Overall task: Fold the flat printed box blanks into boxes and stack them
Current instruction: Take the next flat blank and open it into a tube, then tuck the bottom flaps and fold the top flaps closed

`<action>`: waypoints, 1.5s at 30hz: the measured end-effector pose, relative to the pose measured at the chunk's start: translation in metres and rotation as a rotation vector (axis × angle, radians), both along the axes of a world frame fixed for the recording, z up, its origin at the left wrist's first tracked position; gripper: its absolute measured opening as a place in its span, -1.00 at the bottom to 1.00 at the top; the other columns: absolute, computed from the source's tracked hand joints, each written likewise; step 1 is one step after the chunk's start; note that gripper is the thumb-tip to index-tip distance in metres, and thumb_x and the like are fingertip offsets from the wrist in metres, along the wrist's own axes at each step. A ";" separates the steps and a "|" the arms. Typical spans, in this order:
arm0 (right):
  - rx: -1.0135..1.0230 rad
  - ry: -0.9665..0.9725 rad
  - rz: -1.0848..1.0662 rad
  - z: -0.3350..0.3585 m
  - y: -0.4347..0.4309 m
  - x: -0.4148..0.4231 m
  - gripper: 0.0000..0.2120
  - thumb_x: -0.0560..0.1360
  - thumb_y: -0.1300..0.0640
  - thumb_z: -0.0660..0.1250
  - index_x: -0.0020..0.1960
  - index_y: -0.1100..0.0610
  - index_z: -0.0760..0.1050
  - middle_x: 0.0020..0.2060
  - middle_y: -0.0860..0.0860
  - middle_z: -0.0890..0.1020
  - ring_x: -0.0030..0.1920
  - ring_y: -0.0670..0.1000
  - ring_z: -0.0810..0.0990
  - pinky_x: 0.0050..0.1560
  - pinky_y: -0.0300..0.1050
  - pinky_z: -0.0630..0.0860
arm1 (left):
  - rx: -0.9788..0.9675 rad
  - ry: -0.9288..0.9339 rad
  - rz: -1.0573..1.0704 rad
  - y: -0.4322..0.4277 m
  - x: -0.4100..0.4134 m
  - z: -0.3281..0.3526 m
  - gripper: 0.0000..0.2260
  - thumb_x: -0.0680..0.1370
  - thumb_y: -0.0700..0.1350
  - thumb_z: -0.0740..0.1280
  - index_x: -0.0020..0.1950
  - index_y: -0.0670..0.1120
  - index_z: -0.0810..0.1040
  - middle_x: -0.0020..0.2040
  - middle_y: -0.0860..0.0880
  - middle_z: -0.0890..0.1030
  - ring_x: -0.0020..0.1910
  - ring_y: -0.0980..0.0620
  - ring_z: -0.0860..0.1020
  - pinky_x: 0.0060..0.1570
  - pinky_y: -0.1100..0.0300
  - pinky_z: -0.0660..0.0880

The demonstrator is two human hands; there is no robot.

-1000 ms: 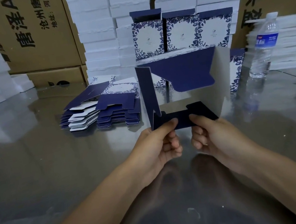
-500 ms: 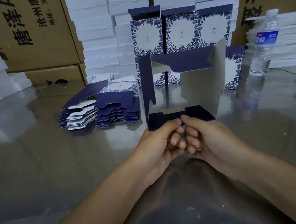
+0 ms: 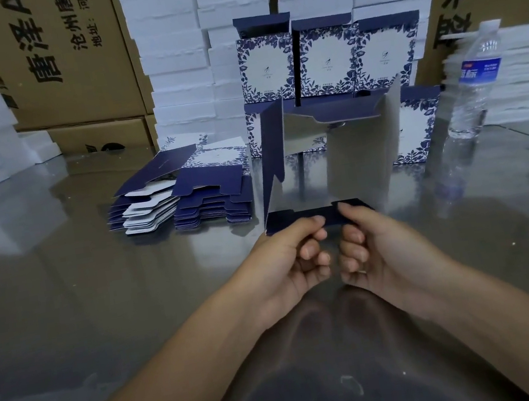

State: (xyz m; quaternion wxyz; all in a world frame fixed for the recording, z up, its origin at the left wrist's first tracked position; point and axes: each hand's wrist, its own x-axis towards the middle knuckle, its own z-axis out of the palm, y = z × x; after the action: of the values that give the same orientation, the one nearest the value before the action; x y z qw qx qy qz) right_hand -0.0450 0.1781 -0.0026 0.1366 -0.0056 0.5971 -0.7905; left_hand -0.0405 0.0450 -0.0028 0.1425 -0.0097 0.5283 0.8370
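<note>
The half-opened box blank [image 3: 362,150] stands upright just right of the pile of flat blanks [image 3: 186,198]. The left hand [image 3: 286,259] and right hand [image 3: 381,247] each pinch its navy bottom flap [image 3: 294,221] between thumb and curled fingers. Folded boxes [image 3: 327,58] stand stacked behind, right of the pile.

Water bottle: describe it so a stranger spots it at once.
Look along the far right of the table, past the stacked printed boxes. The water bottle stands upright, the only clear plastic thing, with a blue label and white cap.
</note>
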 end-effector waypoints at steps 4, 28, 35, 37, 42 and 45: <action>-0.037 -0.061 -0.013 0.002 0.004 -0.002 -0.48 0.58 0.03 0.15 -0.56 0.05 0.24 -0.64 -0.04 0.24 -0.62 -0.07 0.28 -0.40 -0.18 0.28 | -0.010 -0.059 -0.015 -0.002 0.000 0.001 -0.66 0.54 -0.11 0.31 -0.44 -0.10 0.48 -0.61 0.03 0.27 -0.60 0.11 0.36 -0.52 0.32 0.38; 0.926 0.788 -0.495 -0.017 0.034 -0.019 -0.48 0.48 -0.10 0.29 0.36 -0.04 0.20 0.05 -0.15 0.46 0.09 -0.11 0.45 0.00 -0.14 0.35 | -0.688 0.120 0.285 -0.034 -0.012 0.003 -0.66 0.55 0.18 0.23 -0.16 -0.09 0.42 -0.46 0.04 0.44 -0.58 0.12 0.45 -0.47 0.26 0.42; 0.784 0.897 -0.283 -0.013 0.029 -0.017 -0.39 0.55 0.13 0.24 0.49 -0.12 0.02 0.25 -0.41 0.36 0.27 -0.31 0.37 0.25 -0.08 0.43 | -0.787 0.648 0.497 -0.030 -0.013 -0.005 -0.50 0.52 -0.09 0.38 0.38 0.07 0.24 0.08 0.22 0.45 0.01 0.35 0.49 -0.02 0.35 0.41; 0.738 0.874 -0.246 -0.012 0.028 -0.015 -0.37 0.52 -0.03 0.28 0.48 -0.14 0.04 0.26 -0.36 0.41 0.25 -0.31 0.40 0.24 -0.17 0.42 | -0.715 0.712 0.442 -0.028 -0.012 -0.006 -0.41 0.53 -0.12 0.36 0.45 0.15 0.14 0.20 0.23 0.39 0.08 0.50 0.41 0.02 0.46 0.40; 0.658 0.833 -0.199 -0.008 0.025 -0.011 -0.12 0.28 -0.46 0.28 0.47 -0.18 0.04 0.30 -0.32 0.40 0.27 -0.28 0.41 0.13 -0.45 0.35 | -0.665 0.787 0.385 -0.026 -0.005 -0.004 -0.32 0.52 0.08 0.34 0.47 0.32 -0.03 0.31 0.29 0.33 0.15 0.63 0.27 0.02 0.60 0.34; 0.618 0.818 -0.173 -0.008 0.025 -0.009 -0.01 0.21 -0.61 0.09 0.50 -0.13 0.02 0.32 -0.27 0.38 0.29 -0.31 0.37 0.24 -0.33 0.33 | -0.646 0.768 0.381 -0.025 -0.001 0.002 -0.35 0.47 0.23 0.30 0.44 0.40 -0.01 0.26 0.36 0.33 0.23 0.52 0.29 0.13 0.44 0.33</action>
State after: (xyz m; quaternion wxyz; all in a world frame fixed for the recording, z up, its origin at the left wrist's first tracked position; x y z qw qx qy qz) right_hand -0.0542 0.2030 -0.0111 -0.1785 -0.2243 0.8053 -0.5190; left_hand -0.0414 0.0197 -0.0013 -0.2258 0.1582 0.7620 0.5860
